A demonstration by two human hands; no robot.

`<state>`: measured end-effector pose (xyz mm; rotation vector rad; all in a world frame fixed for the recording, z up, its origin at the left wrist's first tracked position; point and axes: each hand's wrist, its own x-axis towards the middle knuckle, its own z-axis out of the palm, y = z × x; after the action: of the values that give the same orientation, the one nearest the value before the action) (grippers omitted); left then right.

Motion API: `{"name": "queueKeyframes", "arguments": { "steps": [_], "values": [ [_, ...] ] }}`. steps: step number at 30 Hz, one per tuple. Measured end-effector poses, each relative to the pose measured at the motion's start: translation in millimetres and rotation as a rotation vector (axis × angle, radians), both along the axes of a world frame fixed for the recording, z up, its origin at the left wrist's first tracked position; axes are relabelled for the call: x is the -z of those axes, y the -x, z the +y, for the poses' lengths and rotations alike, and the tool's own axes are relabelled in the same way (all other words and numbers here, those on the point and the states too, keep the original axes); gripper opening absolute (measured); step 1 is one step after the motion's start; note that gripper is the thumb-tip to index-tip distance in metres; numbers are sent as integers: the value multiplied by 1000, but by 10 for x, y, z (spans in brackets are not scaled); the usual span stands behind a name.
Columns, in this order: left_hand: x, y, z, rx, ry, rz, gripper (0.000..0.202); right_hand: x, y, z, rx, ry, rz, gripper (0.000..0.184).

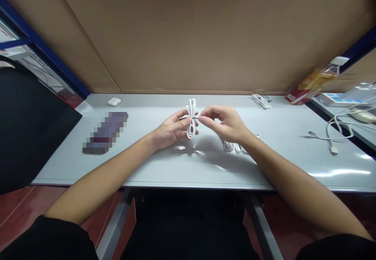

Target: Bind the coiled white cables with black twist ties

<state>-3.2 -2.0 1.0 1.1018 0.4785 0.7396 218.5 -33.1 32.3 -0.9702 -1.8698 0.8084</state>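
At about 9 o'clock on the grey worktop lies a dark flat thing, blurred out so its kind cannot be told. Just beyond it, toward 11 o'clock, sits a small white earbud case, shut, so what it holds cannot be seen.

Near the middle, the left hand holds a folded white cable upright above the worktop. Its fingers are curled closed around the bundle's middle, with loops sticking out above and below the grip. The right hand meets it from 3 o'clock: thumb and forefinger are pinched together on a small dark tie at the cable's waist, right against the left thumb, while the other fingers stay loosely bent. So the cable sits between the two hands, touching both.

Under the right wrist, at about 5 o'clock from the held cable, more white cable lies on the worktop, partly hidden by the arm. Toward 1 o'clock, near the cardboard back wall, rests another small coiled cable. Further right a bottle of amber drink leans at the corner. At 3 o'clock a loose charging cord sprawls across the worktop's right end.
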Motion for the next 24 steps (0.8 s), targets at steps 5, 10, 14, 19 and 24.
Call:
{"name": "queueKeyframes", "arguments": {
  "steps": [5,10,14,19,24],
  "values": [
    [10,2,0,-12,-51,36,37,30,10,43,-162,313,136,39],
    [21,7,2,16,-66,39,36,99,29,85,-296,571,302,31],
    [-14,4,-10,43,-27,7,35,104,26,99,-277,609,329,29],
    [-63,5,-13,88,83,-39,33,83,29,85,-137,431,228,30],
    [-89,-2,-2,55,114,-50,31,93,38,89,-46,271,93,32]
  ]
}}
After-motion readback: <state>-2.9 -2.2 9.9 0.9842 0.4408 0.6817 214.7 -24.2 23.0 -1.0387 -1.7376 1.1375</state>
